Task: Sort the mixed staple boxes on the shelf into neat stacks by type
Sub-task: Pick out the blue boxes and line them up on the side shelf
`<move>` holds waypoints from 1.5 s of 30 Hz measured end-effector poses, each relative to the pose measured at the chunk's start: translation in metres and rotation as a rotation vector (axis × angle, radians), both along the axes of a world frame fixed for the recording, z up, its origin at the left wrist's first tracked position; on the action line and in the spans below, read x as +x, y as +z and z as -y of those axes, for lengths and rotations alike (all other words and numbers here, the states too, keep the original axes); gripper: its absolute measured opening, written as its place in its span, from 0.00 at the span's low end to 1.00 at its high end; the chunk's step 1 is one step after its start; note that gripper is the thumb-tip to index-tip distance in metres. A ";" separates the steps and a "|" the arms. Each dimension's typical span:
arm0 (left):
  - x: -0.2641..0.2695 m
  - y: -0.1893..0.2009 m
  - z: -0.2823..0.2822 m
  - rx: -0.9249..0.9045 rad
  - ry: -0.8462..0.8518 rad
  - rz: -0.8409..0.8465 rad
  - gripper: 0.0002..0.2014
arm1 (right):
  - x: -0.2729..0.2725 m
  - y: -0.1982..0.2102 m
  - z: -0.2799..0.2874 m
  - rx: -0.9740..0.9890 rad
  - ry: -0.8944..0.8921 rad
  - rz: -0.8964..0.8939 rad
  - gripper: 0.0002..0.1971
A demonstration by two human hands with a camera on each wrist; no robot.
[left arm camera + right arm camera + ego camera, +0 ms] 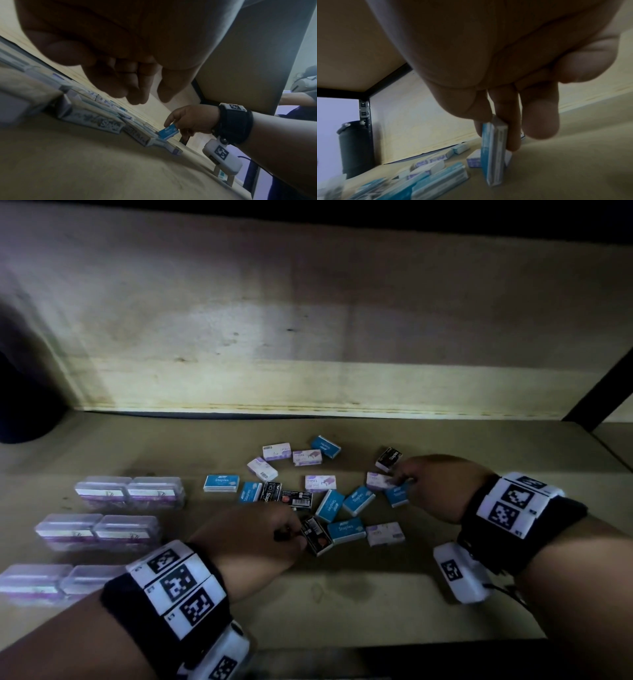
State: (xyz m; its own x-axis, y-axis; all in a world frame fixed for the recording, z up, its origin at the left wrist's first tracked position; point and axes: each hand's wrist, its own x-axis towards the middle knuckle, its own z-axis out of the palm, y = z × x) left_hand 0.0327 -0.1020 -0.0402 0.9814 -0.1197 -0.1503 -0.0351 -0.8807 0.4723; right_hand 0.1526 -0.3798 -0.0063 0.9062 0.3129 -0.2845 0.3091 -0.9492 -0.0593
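Small staple boxes lie mixed on the shelf board (342, 594): blue ones (346, 529), white-and-purple ones (320, 483) and black ones (272, 491). My right hand (406, 481) pinches a blue box (493, 155) between thumb and fingers, standing it on its narrow edge at the right of the pile. The same blue box (169, 132) shows in the left wrist view, next to a white-and-purple box (378, 481). My left hand (291, 534) hovers low with fingers (137, 94) loosely curled and nothing in them, right beside a black box (317, 537).
Several clear plastic cases (130, 493) with purple contents sit in rows at the left. The pale back wall (308, 354) closes the shelf behind the pile. A dark cylinder (355, 148) stands at the far left; a black post (599, 392) at the right.
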 end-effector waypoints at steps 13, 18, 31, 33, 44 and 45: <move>0.000 0.003 0.001 -0.005 -0.046 -0.002 0.17 | -0.005 -0.010 0.003 -0.062 0.077 0.038 0.22; 0.000 0.000 0.003 -0.012 -0.030 0.013 0.17 | -0.008 -0.013 0.004 -0.052 0.116 0.030 0.24; 0.009 0.009 0.020 0.024 -0.130 -0.058 0.14 | -0.039 0.008 0.019 0.345 -0.147 0.018 0.11; 0.017 0.014 0.029 0.065 -0.184 -0.063 0.16 | -0.052 0.008 0.020 0.412 -0.167 0.010 0.08; 0.059 0.010 0.084 0.550 -0.367 0.001 0.22 | -0.078 -0.001 0.024 0.491 -0.147 -0.018 0.11; 0.060 0.008 0.085 0.568 -0.366 0.003 0.22 | -0.078 -0.001 0.024 0.500 -0.153 -0.019 0.11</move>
